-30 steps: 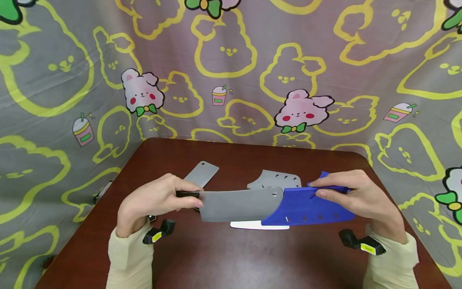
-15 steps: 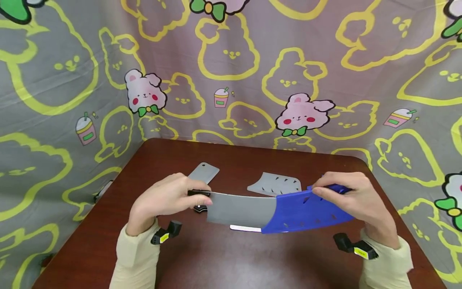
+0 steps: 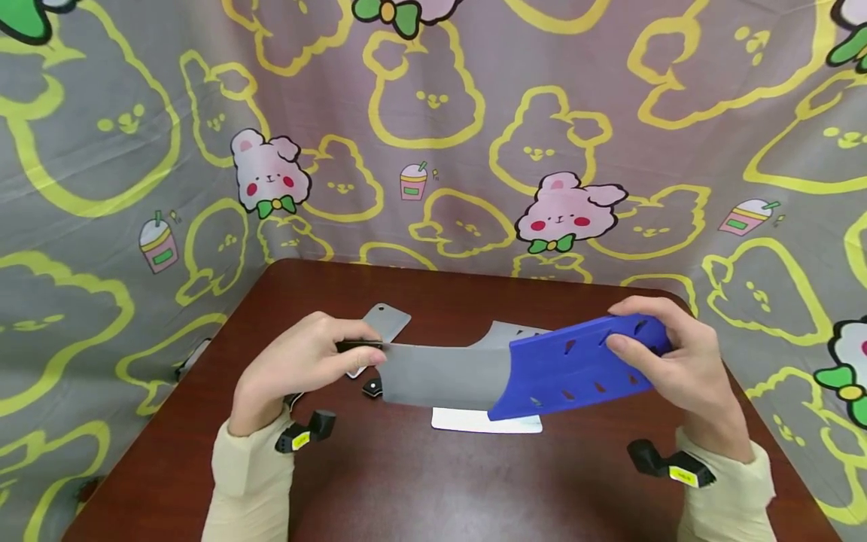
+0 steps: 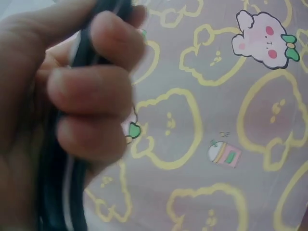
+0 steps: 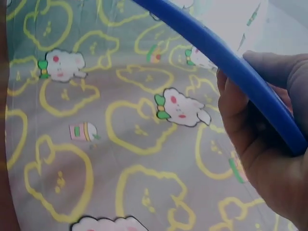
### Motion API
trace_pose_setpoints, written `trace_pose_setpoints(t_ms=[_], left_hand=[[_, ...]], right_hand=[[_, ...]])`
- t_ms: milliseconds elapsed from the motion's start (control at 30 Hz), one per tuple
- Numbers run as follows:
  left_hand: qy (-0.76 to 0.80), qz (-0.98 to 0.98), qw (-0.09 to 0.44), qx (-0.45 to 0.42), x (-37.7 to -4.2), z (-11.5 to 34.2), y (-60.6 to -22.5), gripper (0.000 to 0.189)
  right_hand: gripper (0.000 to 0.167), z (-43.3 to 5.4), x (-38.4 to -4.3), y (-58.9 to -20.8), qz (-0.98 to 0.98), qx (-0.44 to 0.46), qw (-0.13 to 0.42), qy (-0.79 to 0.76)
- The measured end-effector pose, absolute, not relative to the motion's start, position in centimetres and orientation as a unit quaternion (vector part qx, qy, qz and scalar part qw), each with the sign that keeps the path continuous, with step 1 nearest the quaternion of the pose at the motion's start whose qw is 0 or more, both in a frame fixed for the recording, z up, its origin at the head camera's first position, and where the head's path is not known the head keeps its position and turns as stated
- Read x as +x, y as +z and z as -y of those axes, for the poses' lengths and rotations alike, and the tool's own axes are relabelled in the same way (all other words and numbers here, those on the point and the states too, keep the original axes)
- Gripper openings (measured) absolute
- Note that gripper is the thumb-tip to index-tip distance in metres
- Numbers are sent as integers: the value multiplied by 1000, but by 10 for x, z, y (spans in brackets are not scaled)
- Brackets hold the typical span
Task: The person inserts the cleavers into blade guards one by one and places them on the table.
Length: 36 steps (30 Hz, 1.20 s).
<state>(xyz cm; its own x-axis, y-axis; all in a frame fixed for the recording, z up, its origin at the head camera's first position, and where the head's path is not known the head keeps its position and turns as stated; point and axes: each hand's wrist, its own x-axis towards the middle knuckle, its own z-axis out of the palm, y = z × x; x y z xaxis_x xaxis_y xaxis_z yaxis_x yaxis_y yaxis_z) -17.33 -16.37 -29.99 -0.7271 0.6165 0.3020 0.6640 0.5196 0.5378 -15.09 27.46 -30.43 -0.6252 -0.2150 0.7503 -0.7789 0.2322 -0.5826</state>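
Observation:
My left hand point(image 3: 301, 369) holds a cleaver point(image 3: 443, 376) by its black handle, fingers curled round it in the left wrist view. The broad grey blade points right, above the table. Its far end is hidden at a blue blade guard point(image 3: 565, 369) with triangular holes; how deep it sits inside I cannot tell. My right hand point(image 3: 691, 361) grips the guard's right end, with the thumb on the near face. In the right wrist view the guard point(image 5: 216, 53) shows edge-on between thumb and fingers. The guard slants up to the right.
On the brown table point(image 3: 433, 489) behind the hands lie a grey rectangular blade with a hole point(image 3: 389, 320) and a grey piece with triangular slots point(image 3: 504, 331), partly covered. A white strip point(image 3: 467, 421) lies under the cleaver, and a black handle end point(image 3: 372, 388) near it. Patterned cloth surrounds the table.
The blade's holed end, seen in front of the guard at first, is now hidden at it. The guard's right end has tilted up, and my right hand has shifted its hold along it.

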Motion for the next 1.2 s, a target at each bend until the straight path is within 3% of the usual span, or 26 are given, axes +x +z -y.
trace_pose_setpoints(t_ms=[333,533,833,1200], left_hand=[[-340,863,54,-370,-172,173,-296,15],[-328,867,49,-372,-166,172,-294,9],[-310,865,35,-393,-159,132,-296,13],[-320,852,61,-411,-167,108,-307,13]], right_hand=[[35,-258,-148,-303,684,333,255,597],[35,-253,-144,-304,685,331,258,596],[36,-223,-139,-309,776,301,185,522],[37,-210,-135,-314,796,272,226,491]])
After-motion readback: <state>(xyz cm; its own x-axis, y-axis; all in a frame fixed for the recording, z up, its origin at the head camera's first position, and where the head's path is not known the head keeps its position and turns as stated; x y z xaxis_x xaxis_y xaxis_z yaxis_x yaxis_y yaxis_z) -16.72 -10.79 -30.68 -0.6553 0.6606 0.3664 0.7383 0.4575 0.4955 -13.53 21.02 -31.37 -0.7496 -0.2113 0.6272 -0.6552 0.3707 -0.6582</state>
